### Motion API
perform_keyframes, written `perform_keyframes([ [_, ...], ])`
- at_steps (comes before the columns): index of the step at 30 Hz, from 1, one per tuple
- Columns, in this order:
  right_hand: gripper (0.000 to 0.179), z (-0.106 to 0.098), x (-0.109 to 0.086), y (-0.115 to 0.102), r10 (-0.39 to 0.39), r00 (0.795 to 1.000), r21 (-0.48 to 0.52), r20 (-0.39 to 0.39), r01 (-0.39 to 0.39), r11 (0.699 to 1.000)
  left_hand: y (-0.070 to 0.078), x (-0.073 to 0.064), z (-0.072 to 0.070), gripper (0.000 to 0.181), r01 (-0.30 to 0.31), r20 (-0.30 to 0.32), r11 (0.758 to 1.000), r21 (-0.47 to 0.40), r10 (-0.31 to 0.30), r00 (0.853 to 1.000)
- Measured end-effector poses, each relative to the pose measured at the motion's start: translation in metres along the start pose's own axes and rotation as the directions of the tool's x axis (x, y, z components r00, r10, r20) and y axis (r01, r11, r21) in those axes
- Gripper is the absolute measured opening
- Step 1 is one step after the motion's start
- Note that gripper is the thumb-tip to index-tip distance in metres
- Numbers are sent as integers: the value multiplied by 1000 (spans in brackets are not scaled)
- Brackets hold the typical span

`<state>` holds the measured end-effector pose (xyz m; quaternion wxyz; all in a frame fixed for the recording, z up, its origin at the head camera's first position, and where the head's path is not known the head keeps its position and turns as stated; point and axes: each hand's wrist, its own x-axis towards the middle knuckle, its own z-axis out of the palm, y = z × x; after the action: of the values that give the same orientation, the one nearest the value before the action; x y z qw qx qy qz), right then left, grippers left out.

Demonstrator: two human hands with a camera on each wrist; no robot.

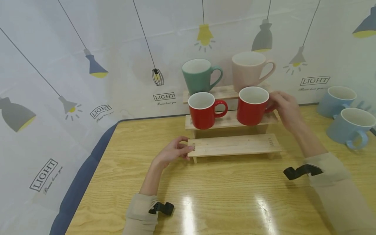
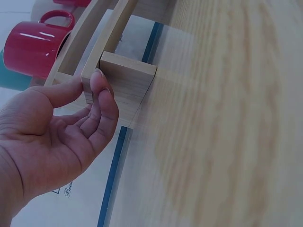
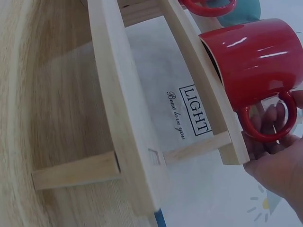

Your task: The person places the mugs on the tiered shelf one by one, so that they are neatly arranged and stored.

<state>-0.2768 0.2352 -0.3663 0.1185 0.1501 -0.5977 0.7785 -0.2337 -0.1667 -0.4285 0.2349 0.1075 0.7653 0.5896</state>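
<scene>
A tiered wooden rack (image 1: 235, 146) stands on the table. My left hand (image 1: 173, 151) pinches the left end of its lowest board between thumb and fingers, seen closer in the left wrist view. On the middle board sit two red mugs, the left red mug (image 1: 202, 112) and the right red mug (image 1: 252, 109), handles to the right. My right hand (image 1: 286, 107) holds the right mug's handle (image 3: 289, 120); its fingers are partly hidden behind that handle in the right wrist view. On the top board stand a green mug (image 1: 196, 78) and a pink mug (image 1: 248, 70).
Two light blue mugs, one farther back (image 1: 336, 101) and one nearer (image 1: 351, 125), stand on the table to the right. A white cloth printed with lamps (image 1: 126, 58) hangs behind the table (image 1: 223, 195). Black wrist straps show on both sleeves.
</scene>
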Motion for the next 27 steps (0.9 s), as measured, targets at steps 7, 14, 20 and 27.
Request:
perform_keyframes([
  [7,19,-12,-9,-7,6,1000,-140,-27,-10,990,0,-1,0,57,0,2,1000,-2,0,1000],
  [14,20,-32,-18,-14,-8,1000,-157,-22,5,988,0,-1,0,57,4,7,1000,-13,-4,1000],
  [20,23,-52,-29,-25,-4,997,-222,-76,-13,975,1,-1,0,57,8,11,1000,-20,-8,1000],
  [27,19,-80,-46,-37,-39,992,-170,-116,19,985,1,0,0,56,6,6,1000,-14,-6,1000],
])
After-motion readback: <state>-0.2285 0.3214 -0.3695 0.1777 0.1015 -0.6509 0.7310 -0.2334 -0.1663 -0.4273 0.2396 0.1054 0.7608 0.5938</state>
